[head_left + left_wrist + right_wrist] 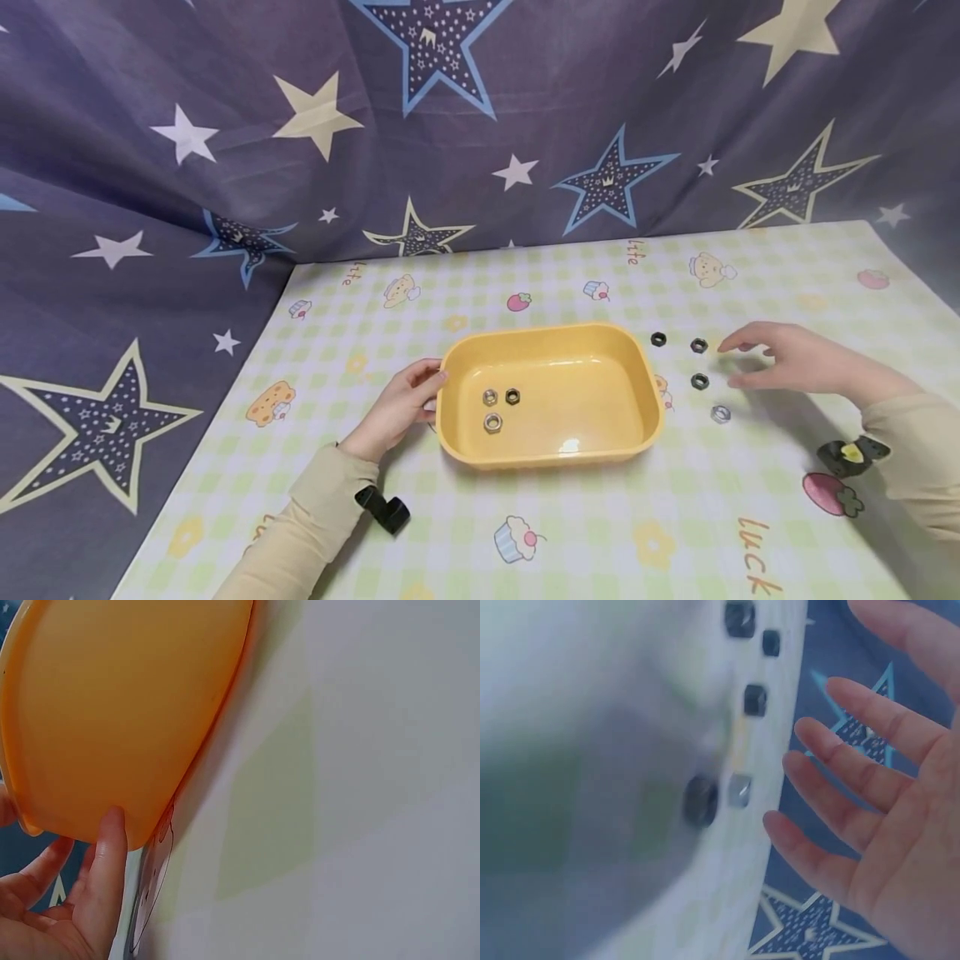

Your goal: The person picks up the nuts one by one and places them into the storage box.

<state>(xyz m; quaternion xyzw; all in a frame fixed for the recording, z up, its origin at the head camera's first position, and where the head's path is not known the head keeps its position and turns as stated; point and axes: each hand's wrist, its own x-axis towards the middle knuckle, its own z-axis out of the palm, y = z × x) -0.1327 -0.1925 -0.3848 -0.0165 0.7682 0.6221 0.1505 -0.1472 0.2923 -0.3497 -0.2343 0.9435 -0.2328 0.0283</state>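
A yellow plastic basin (551,454) sits on the table, with two silver hex nuts (492,423) and one dark hex nut (512,397) inside at its left. My left hand (401,406) grips the basin's left end, thumb at the rim; in the left wrist view its fingers (112,847) press against the basin's outer wall. To the right of the basin, my right hand (806,360) hovers over the table with fingers spread and nothing held. Beside its fingertips lie dark hex nuts (699,345) and a silver nut (721,413). A further dark nut (658,339) lies closer to the basin.
Under everything is a green-and-white checked tablecloth (420,550) printed with cupcakes, bears and flowers. A dark blue curtain (465,183) with stars hangs behind the table and down its left side. Black straps (384,510) sit at both wrists.
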